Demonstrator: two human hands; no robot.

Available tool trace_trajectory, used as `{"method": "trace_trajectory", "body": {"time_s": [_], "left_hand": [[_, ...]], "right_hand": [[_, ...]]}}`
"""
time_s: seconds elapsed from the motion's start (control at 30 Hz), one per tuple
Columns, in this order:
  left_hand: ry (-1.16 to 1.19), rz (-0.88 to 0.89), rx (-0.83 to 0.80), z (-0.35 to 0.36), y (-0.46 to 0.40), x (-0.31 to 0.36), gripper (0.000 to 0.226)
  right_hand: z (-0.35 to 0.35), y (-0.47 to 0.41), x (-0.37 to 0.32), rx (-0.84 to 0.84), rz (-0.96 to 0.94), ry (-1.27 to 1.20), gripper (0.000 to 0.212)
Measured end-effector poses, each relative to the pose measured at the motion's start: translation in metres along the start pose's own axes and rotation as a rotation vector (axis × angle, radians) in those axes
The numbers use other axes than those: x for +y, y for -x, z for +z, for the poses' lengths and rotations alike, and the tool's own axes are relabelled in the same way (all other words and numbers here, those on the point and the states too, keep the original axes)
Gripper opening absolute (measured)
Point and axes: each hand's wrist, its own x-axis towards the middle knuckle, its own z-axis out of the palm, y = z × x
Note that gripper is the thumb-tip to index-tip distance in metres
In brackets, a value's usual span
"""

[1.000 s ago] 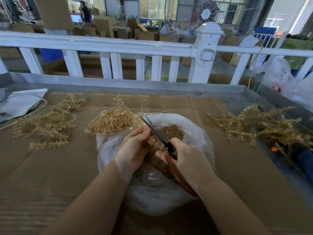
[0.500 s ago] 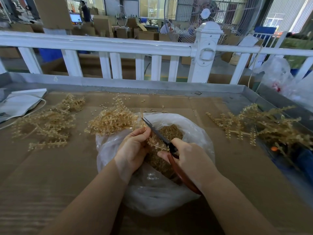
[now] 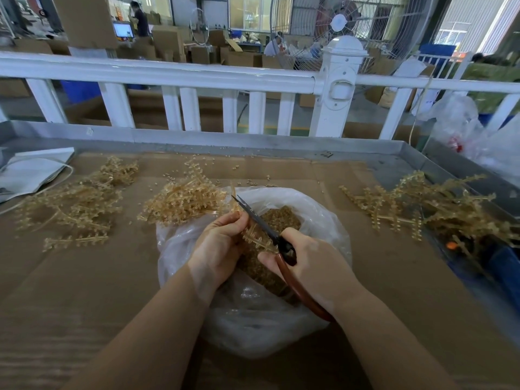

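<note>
Since half a second ago the scissors (image 3: 258, 220) are drawn back a touch to the left, and the blade tips are seen slightly parted again. The right hand (image 3: 315, 266) is shifted along with them. The left hand (image 3: 218, 246) and the sprig (image 3: 257, 239) it pinches are raised very slightly.

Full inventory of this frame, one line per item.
plastic bag: 1, clear, table centre
cut pieces: many, amber, inside the bag
plastic sprig: 1, amber, held over the bag
scissors: 1, black blades, red-brown handles, at the sprig
sprig piles: 3, amber; left pile, middle pile, right pile
cardboard: sheets, brown, covering table
railing: 1, white, behind table
fan: 1, grey, behind railing
left hand: 1, pinches the sprig
right hand: 1, grips the scissors
</note>
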Motion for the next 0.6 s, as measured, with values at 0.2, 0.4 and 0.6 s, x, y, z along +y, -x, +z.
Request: {"method": "trace_trajectory", "body": {"time_s": [0.2, 0.4, 0.6], "left_hand": [[-0.020, 0.017, -0.045, -0.0001, 0.0013, -0.0007, 0.014], [-0.013, 0.005, -0.064, -0.0011, 0.0010, -0.0002, 0.015], [0.007, -0.003, -0.066, -0.0002, 0.0021, 0.0005, 0.012]], "right_hand": [[0.0004, -0.0017, -0.0014, -0.029, 0.002, -0.055, 0.034], [0.0013, -0.0046, -0.0018, -0.033, 0.024, -0.090, 0.036], [0.0013, -0.0075, 0.0003, -0.021, 0.031, -0.094, 0.036]]}}
